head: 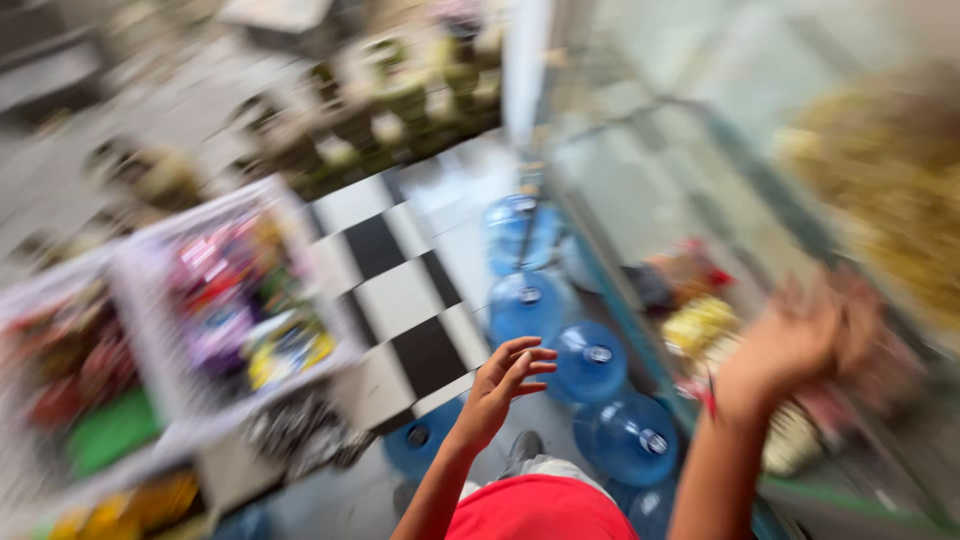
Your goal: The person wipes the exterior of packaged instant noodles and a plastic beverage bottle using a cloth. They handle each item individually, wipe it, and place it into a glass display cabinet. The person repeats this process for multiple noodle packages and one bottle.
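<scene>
The picture is smeared by motion. My left hand (pixel 503 385) hangs in the air over the floor, palm up, fingers spread and holding nothing. My right hand (pixel 800 340) is raised against the glass display case (pixel 700 200) on the right, fingers apart; nothing shows in it, though the blur hides detail. Several blue water jugs (pixel 590 362) stand on the floor below and between my hands. I wear a red top (pixel 540 510).
White baskets (pixel 230 300) of coloured packets stand on the left. The floor has black and white tiles (pixel 400 300). Rows of bottles (pixel 400 110) line the far side. Packaged food (pixel 700 320) lies inside the glass case.
</scene>
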